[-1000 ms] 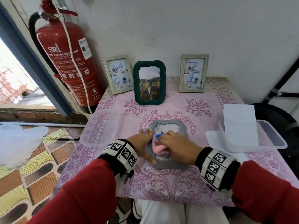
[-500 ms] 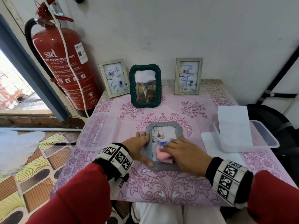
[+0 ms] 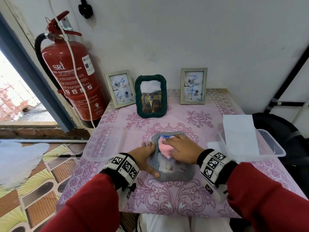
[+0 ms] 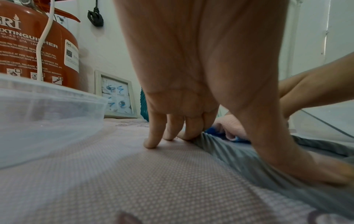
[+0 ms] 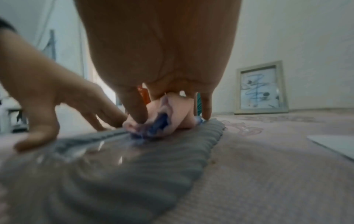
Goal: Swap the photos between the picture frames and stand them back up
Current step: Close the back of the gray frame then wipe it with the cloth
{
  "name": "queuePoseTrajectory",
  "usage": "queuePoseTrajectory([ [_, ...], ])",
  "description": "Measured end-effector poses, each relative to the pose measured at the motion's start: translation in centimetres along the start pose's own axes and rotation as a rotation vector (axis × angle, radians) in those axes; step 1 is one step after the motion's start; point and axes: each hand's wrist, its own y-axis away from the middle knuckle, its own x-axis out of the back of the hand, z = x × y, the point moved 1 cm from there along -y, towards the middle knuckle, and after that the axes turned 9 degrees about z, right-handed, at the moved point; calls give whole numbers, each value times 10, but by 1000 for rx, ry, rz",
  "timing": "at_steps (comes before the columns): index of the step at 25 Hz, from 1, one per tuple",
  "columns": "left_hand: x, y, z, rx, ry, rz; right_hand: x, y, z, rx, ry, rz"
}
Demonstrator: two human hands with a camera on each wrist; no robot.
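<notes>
A red fire extinguisher [image 3: 71, 77] marked "SRI" and "EXTINGUISHER" stands left of the counter [image 3: 217, 195]. A grey frame [image 3: 177, 173] lies flat mid-counter. The left hand [image 3: 143, 154], fingers straight, presses its left edge. The right hand [image 3: 182, 150] presses a pink cloth [image 3: 164, 148] on its glass, fingers bent over it.
</notes>
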Motion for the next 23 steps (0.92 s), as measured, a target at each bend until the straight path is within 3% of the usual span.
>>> queuePoseTrajectory([
  [3, 1, 0, 0, 11, -4, -10, 3, 6, -1, -91, -394, 49],
  [6, 1, 1, 1, 8, -10, -9, 0, 11, 2, -131, -419, 294],
  [9, 1, 2, 0, 11, -7, -8, -4, 14, 7, -292, -378, 405],
  [13, 1, 1, 0, 14, -16, -5, -6, 14, 5, -412, -446, 358],
  [19, 1, 3, 1, -16, 21, 28, -2, 18, -2, -351, -682, 462],
  [23, 0, 3, 0, -28, 9, 48, -2, 25, 3, -437, -802, 442],
])
